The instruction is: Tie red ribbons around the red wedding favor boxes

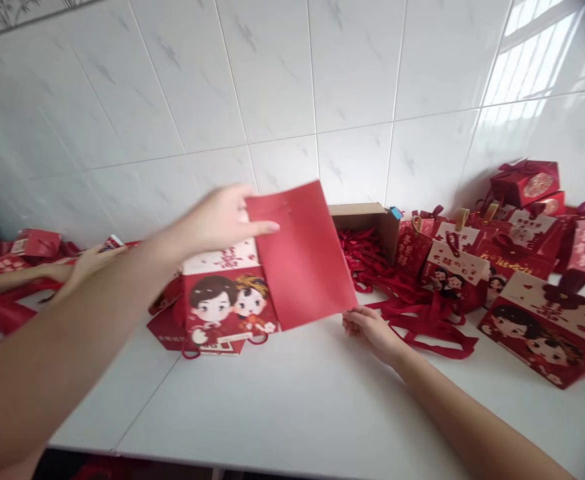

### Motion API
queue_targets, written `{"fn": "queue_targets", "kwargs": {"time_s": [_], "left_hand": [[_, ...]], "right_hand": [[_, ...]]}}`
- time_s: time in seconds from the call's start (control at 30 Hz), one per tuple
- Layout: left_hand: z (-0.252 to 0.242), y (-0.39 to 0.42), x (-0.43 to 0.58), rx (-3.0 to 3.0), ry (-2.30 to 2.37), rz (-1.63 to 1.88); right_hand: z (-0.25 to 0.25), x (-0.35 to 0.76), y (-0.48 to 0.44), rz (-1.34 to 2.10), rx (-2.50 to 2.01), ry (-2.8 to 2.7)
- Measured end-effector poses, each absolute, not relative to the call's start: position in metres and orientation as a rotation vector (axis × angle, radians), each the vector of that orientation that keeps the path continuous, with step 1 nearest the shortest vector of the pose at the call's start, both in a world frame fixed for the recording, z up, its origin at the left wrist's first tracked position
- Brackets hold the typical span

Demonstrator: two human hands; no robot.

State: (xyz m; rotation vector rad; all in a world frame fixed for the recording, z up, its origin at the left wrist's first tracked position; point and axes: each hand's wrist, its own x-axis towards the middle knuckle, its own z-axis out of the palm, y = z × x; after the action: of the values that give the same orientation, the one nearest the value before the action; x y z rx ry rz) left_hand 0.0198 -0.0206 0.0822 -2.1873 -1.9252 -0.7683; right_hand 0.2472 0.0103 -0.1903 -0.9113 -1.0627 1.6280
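My left hand (222,217) is closed on the top edge of a flat, unfolded red gift box (302,257) and holds it up over the white table (282,400). The box has a plain red panel on the right and a panel with a cartoon couple (227,300) on the left. At the lower right corner of the red panel, my right hand (369,330) pinches the box, just above the table top.
Another person's hand (85,263) reaches in from the left over a pile of red flat boxes (2,293). A cardboard carton (367,217) with red ribbons stands at the tiled wall. Loose ribbons (422,320) and several assembled gift boxes (547,327) fill the right side.
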Motion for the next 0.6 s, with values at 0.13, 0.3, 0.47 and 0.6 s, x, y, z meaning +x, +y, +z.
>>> {"fn": "queue_targets", "kwargs": {"time_s": [0.13, 0.3, 0.47, 0.6], "left_hand": [[0.027, 0.025, 0.054, -2.523, -1.738, -0.55], [-0.019, 0.072, 0.058, -2.51, -1.674, -0.443], [-0.012, 0.103, 0.007, -2.284, -1.79, -0.517], [0.023, 0.098, -0.085, -1.9, -2.007, -0.619]], "right_hand": [[-0.191, 0.27, 0.028, 1.417, -1.02, -0.898], [-0.198, 0.289, 0.045, 1.287, -1.148, -0.781], [-0.203, 0.287, 0.046, 1.246, -1.226, -0.793], [-0.203, 0.285, 0.041, 1.242, -1.264, -0.832]]}}
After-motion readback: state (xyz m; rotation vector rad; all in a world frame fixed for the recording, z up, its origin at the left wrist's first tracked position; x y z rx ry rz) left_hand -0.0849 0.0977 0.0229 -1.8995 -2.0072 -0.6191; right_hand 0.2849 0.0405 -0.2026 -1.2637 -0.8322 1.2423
